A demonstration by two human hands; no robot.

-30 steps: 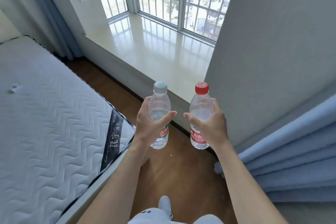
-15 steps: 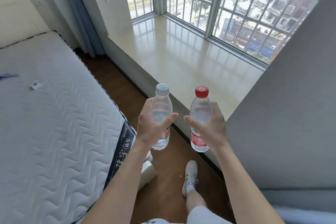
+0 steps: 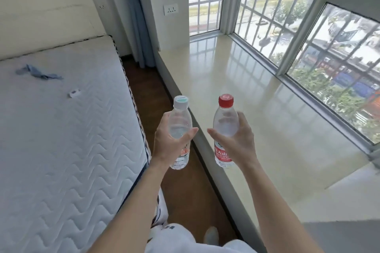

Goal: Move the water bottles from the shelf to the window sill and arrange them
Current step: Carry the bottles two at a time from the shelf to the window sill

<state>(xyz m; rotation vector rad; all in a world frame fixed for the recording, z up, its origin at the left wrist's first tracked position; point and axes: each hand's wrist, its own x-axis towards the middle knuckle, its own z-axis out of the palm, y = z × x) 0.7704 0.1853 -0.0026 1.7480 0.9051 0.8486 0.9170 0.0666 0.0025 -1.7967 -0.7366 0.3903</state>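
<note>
Head view shows the window sill (image 3: 257, 92) as a broad, glossy ledge running along the barred window (image 3: 308, 37), ahead of and to the right of the person. The bed (image 3: 61, 129) fills the left side, and a narrow strip of wooden floor (image 3: 181, 181) separates it from the ledge. Both bottles are in the air, not yet set down. The left hand (image 3: 170, 144) is wrapped around the white-capped bottle (image 3: 180, 127), thumb across its front, and sits over the floor strip, just short of the ledge's near edge. The right hand (image 3: 238, 141) grips the red-capped bottle (image 3: 225, 123) in the same way, and in this view its base lies over the front edge of the ledge. How high it is above the surface cannot be told. Both bottles stand close to upright, caps up and bases down, side by side but apart. The right hand is therefore the nearer one. It probably needs only to go forward and down to stand its bottle, while the left hand must first cross rightward over the edge. Upright carriage means neither bottle should need turning before placing.
</note>
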